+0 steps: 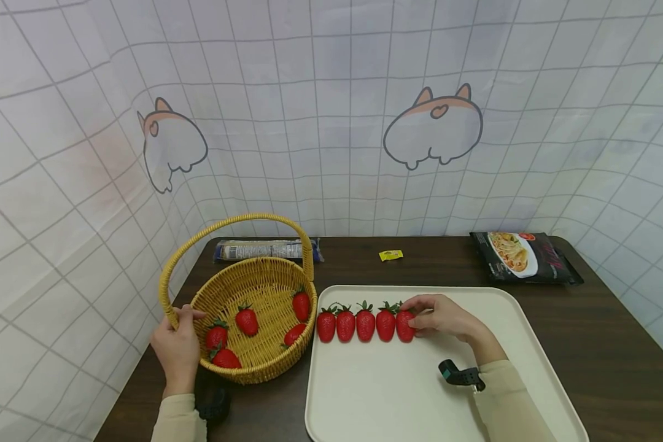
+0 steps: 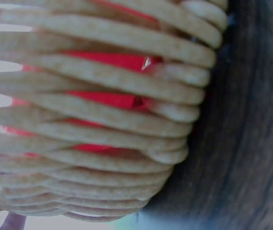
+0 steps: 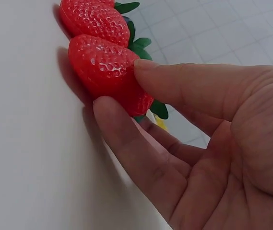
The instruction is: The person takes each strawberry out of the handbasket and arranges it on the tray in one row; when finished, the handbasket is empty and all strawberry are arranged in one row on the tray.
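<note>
At the left, a yellow wicker basket [image 1: 256, 374] with a tall arched handle [image 1: 254, 217] stands on the table, several red strawberries [image 1: 247, 320] lying inside. My left hand [image 1: 178, 350] grips the handle low down, close to the rim. Red shows between the strands of the basket wall [image 2: 126, 124] in the left wrist view. On a cream tray [image 1: 387, 393], several strawberries [image 1: 365, 323] lie side by side, leaves toward the back. My right hand [image 1: 447, 318] pinches the rightmost strawberry [image 3: 102, 72] between thumb and fingers, against the tray surface.
Behind the basket lies a long clear-and-blue packet [image 1: 265, 250]. A small yellow wrapped packet [image 1: 390, 255] is behind the tray, and a black food bag [image 1: 530, 261] lies at the back right. A white grid-patterned curtain [image 1: 320, 123] surrounds the dark wooden table [image 1: 630, 344].
</note>
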